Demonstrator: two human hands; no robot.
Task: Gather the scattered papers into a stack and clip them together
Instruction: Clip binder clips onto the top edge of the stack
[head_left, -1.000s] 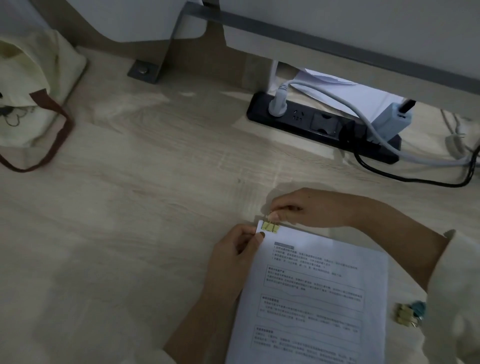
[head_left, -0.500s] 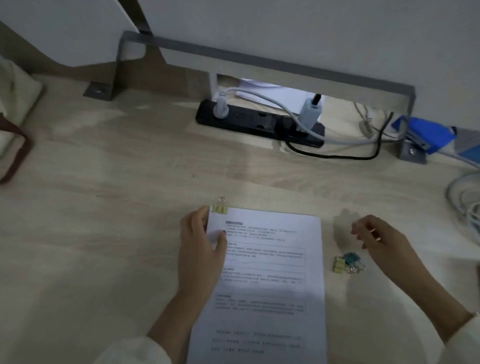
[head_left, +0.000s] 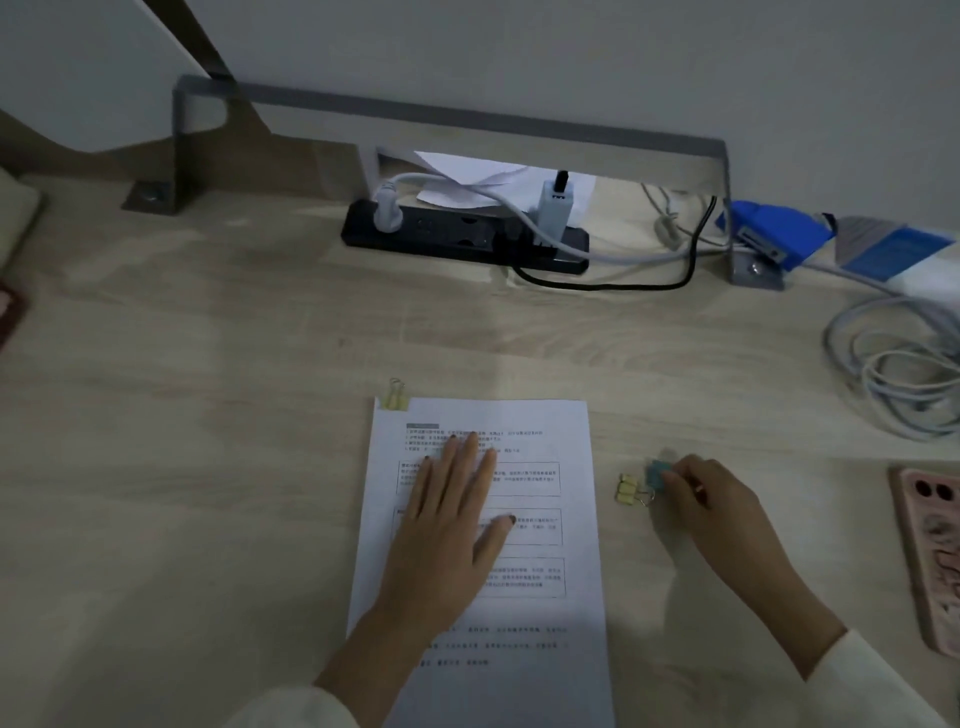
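A stack of printed white papers (head_left: 540, 613) lies on the wooden desk in front of me. A yellow binder clip (head_left: 396, 399) sits on its top left corner. My left hand (head_left: 449, 514) lies flat on the top sheet with fingers spread and straight. To the right of the stack, my right hand (head_left: 698, 493) pinches a blue-green binder clip (head_left: 657, 475) on the desk. Two small yellow binder clips (head_left: 627, 489) lie just left of it.
A black power strip (head_left: 467, 240) with plugs and cables runs along the back under a grey metal bracket. Coiled grey cable (head_left: 893, 379) lies at the right, a pink phone (head_left: 930, 551) at the right edge, blue items (head_left: 779, 234) at the back right.
My right hand left the clip on the corner and moved right to the loose clips, now pinching the blue-green one. My left hand shifted from the paper's edge onto the sheet.
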